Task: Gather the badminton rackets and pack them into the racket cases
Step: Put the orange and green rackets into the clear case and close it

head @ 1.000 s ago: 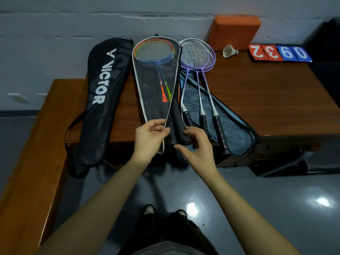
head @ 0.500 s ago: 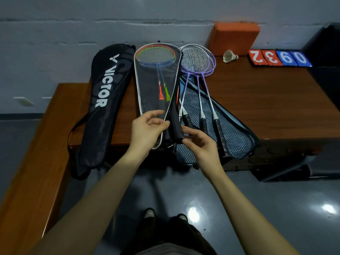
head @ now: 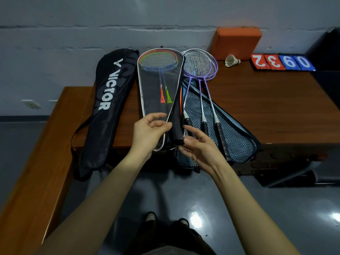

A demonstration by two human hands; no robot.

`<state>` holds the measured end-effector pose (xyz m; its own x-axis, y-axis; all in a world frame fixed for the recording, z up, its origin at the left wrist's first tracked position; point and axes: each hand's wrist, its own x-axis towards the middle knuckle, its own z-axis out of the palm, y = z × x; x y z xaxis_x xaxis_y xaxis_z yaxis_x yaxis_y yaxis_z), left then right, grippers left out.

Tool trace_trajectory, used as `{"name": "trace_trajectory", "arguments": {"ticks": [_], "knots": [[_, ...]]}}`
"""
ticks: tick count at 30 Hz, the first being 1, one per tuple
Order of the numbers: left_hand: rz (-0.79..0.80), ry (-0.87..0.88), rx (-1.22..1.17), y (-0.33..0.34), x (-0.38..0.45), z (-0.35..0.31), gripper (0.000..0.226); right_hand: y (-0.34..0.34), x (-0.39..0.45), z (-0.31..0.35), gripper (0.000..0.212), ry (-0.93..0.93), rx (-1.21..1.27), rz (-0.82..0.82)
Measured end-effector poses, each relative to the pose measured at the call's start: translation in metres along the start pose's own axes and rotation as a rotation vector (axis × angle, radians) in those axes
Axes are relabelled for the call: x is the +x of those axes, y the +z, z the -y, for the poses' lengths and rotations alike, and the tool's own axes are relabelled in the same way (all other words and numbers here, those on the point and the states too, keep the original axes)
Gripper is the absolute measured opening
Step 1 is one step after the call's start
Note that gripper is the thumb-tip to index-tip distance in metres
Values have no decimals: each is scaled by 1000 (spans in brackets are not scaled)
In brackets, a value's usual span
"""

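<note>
While gripped at its near end by left hand (head: 150,132): clear racket case (head: 160,92), long axis 6 to 12 on worktop (head: 266,100) (rackets inside). Right hand (head: 200,150), released, at 3, touching handles (head: 177,129).

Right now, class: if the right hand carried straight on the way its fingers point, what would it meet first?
Most likely the black racket handles protruding from the clear case, just beyond the right hand; depth is uncertain.

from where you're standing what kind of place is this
Probably a sports hall or badminton club's side area: flip score cards and a shuttlecock lie on a wooden table against a bare painted wall.
</note>
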<state>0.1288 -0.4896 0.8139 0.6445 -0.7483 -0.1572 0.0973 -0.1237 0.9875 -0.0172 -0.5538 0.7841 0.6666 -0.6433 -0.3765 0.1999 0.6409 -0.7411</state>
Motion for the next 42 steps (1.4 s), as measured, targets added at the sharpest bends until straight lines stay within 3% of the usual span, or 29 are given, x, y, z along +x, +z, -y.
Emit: {"name": "trace_trajectory", "arguments": {"ticks": [5, 9, 16, 23, 28, 31, 34, 38, 42], "knots": [[31, 40, 63, 4, 3, -10, 27, 19, 5, 3, 37, -57, -99, -115], [19, 36, 95, 1, 4, -13, 30, 23, 6, 7, 37, -172, -329, -183], [17, 20, 54, 16, 2, -8, 30, 4, 0, 9, 52, -64, -232, -143], [-16, 78, 102, 31, 1, -8, 26, 2, 3, 7, 29, -258, -332, -233], [76, 115, 112, 42, 1, 9, 22, -15, 1, 6, 29, -269, -322, -267], [160, 317, 567, 45, 7, 37, 28, -36, -4, 6, 22, -261, -326, -285], [324, 313, 976, 50, 13, 60, 42, -59, -4, 6, 30, -269, -505, -344], [475, 381, 1191, 62, 19, 82, 48, -84, 3, 5, 46, -280, -867, -486], [513, 377, 1276, 76, 36, 95, 49, -103, 18, -1, 44, -246, -1152, -559]]}}
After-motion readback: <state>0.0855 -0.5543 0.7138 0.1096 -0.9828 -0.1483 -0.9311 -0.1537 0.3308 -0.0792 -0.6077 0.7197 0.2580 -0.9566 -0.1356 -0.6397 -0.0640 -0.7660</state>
